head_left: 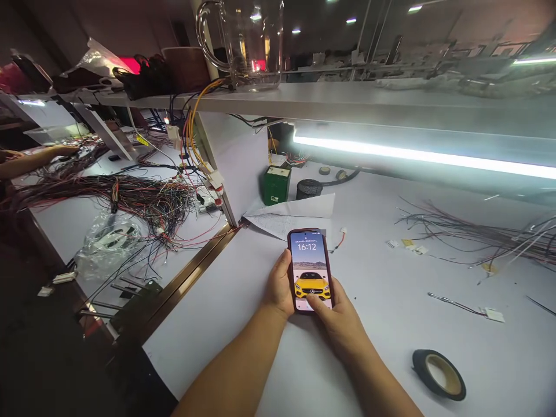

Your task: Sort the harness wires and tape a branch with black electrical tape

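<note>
A smartphone (310, 260) is held upright above the white tabletop, its lit lock screen showing 16:12 and a yellow car. My left hand (280, 286) grips the phone's left edge, with the thumb along its side. Round the lower right edge closes my right hand (341, 310), its thumb lying over the bottom of the screen. The fingers of both hands behind the phone are hidden. Just beyond the phone lie creased paper sheets (299, 215) and a short wire with a white connector (342, 237).
A black tape roll (438, 375) lies at front right, near a wired connector (494, 314). Loose wires (469, 231) spread on the right. A green box (277, 185) stands at the back under a shelf (347, 104) bearing a glass mug (256, 46). Wire bundles (165, 202) and another person's arm (35, 161) are left.
</note>
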`<state>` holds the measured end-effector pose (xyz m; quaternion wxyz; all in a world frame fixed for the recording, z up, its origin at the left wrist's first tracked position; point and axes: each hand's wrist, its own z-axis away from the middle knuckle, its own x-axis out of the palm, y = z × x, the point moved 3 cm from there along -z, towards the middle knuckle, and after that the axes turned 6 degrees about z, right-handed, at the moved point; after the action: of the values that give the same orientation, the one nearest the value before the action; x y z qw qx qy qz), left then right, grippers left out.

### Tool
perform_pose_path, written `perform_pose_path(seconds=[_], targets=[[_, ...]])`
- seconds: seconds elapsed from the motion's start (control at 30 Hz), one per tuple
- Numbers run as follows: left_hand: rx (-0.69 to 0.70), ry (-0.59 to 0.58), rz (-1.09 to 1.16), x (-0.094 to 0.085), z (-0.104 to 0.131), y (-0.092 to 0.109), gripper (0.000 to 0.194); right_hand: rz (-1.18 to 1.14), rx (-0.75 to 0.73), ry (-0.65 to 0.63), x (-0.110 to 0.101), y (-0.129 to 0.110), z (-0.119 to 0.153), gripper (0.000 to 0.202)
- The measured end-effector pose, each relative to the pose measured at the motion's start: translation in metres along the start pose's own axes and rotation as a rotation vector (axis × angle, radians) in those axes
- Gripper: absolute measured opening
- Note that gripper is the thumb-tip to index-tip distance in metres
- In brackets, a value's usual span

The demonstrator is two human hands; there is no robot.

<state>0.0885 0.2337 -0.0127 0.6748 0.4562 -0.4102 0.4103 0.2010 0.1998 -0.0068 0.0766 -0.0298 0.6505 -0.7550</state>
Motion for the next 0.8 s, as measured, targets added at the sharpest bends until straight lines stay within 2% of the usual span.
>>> perform_pose_path(seconds=[0.37, 0.5, 0.63, 0.8], targets=[[0.033, 0.024, 0.0, 0.0048, 0.0019, 0.0019, 0.048, 0.039, 0.039, -0.012, -0.0003, -0.0016, 0.0015, 0.057], [0.046, 0.034, -0.019, 0.0042, 0.0022, 0.0019, 0.049, 0.051, 0.041, 0.032, -0.0004, -0.0019, 0.0018, 0.055], [0.03, 0.051, -0.015, 0.0013, 0.001, 0.002, 0.049, 0.023, 0.035, -0.012, -0.0004, -0.0034, 0.0024, 0.059], [0.057, 0.072, -0.021, 0.0008, 0.0, 0.0015, 0.046, -0.148, 0.059, -0.104, -0.0028, 0.0009, 0.0022, 0.061]])
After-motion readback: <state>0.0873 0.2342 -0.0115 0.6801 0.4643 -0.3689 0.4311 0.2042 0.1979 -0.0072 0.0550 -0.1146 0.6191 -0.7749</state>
